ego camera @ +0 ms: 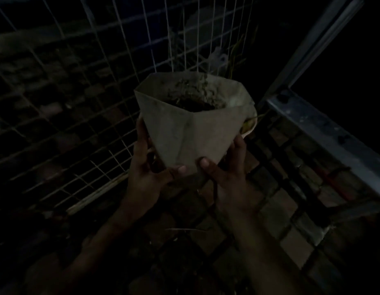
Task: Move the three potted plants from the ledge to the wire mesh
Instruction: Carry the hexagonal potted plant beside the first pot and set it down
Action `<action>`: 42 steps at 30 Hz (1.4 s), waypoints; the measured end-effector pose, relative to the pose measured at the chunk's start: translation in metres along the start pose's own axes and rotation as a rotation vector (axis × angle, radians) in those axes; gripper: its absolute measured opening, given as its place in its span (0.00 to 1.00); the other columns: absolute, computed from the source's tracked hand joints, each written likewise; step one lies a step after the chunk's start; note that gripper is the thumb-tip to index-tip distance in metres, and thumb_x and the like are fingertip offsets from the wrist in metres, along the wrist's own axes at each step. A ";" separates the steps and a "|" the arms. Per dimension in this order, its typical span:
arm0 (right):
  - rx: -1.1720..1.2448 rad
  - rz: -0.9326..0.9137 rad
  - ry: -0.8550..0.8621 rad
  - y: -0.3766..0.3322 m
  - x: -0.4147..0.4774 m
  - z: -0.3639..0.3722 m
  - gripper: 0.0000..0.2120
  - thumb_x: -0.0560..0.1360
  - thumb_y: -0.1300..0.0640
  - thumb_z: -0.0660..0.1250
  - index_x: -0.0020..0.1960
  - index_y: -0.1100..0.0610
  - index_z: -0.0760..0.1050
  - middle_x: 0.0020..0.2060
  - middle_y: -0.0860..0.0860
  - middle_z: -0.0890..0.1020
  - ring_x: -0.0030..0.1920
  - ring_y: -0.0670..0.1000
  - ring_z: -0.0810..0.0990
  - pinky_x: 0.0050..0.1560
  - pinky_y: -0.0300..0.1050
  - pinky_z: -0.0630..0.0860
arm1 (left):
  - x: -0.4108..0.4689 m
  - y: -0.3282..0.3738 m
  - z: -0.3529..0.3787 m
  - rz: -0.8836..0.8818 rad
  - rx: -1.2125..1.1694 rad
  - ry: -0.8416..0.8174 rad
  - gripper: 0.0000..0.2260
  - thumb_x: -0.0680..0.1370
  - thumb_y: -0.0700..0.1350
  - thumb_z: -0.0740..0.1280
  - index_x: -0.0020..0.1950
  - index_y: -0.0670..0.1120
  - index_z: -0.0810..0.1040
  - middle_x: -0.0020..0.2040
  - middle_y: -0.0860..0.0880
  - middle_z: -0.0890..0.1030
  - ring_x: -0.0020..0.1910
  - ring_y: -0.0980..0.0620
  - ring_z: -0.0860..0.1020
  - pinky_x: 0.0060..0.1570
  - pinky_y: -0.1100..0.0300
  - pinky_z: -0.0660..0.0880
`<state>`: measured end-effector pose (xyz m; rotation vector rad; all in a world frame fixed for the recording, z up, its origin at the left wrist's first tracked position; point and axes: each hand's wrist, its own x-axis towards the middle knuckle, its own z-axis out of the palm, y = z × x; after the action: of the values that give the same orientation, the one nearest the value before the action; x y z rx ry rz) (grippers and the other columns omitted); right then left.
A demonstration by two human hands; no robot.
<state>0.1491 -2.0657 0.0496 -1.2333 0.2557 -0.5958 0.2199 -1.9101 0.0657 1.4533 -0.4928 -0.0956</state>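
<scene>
- A person's left hand point(145, 177) and right hand point(229, 184) cup one faceted pot point(191, 133) in mid-air, above brick paving.
- The wire mesh point(82, 116) lies just beside; placement appears pending. Other pots: cannot tell.

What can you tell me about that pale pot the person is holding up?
The pot is a pale, faceted cone, wide at its angular rim and narrowing toward the base, with a dusty, matte surface. Dark soil and a small, sparse plant sit inside. It is held upright in the air, the left hand and right hand cupping its lower part, thumbs on the near face. The wire mesh lies behind it. The dim light hides finer detail.
</scene>
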 end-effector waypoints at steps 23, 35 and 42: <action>-0.175 0.092 -0.150 0.168 0.007 -0.056 0.36 0.63 0.65 0.79 0.66 0.55 0.67 0.66 0.59 0.76 0.67 0.59 0.76 0.56 0.55 0.80 | -0.058 -0.199 -0.009 -0.254 0.014 0.220 0.55 0.64 0.30 0.80 0.71 0.73 0.54 0.78 0.46 0.66 0.74 0.44 0.70 0.68 0.40 0.72; -0.434 0.030 -0.184 0.181 0.002 -0.055 0.42 0.66 0.64 0.79 0.72 0.61 0.58 0.64 0.50 0.76 0.63 0.41 0.79 0.56 0.35 0.78 | -0.051 -0.216 -0.032 -0.168 0.258 0.137 0.58 0.64 0.41 0.83 0.83 0.48 0.48 0.77 0.46 0.66 0.73 0.52 0.70 0.58 0.77 0.71; -0.524 -0.063 -0.156 0.192 -0.015 -0.055 0.33 0.68 0.58 0.78 0.64 0.44 0.62 0.63 0.45 0.73 0.64 0.37 0.76 0.57 0.30 0.75 | -0.064 -0.223 -0.035 -0.233 0.308 0.141 0.60 0.56 0.55 0.81 0.78 0.56 0.46 0.75 0.49 0.62 0.73 0.50 0.67 0.65 0.62 0.72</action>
<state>0.1649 -2.0623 -0.1505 -1.7909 0.2500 -0.4967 0.2272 -1.8846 -0.1670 1.8024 -0.2270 -0.1045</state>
